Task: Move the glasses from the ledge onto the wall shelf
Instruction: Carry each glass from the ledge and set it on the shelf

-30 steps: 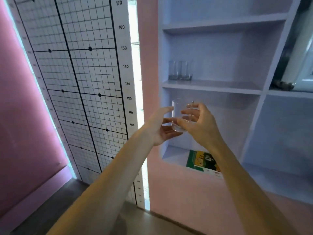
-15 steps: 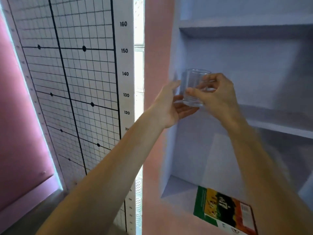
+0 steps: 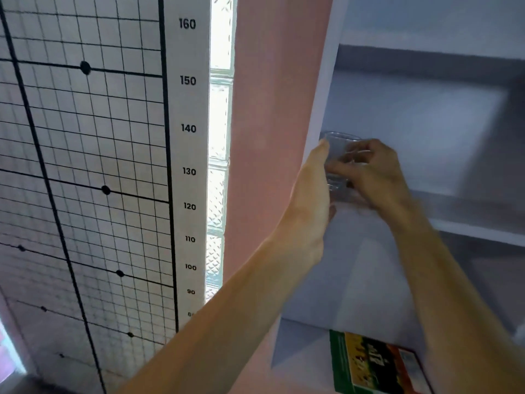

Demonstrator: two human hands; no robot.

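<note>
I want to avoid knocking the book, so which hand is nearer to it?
Neither by much; the right hand is slightly nearer, more directly above the book. The left hand is up and to its left. Both hold the glass well above it.

Shelf (image 3: 477, 231) bare rt of hands; side wall (image 3: 326, 89) left

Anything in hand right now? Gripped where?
A clear glass, held by both hands: right hand wraps its side wall, left hand is against its left side and base.
</note>
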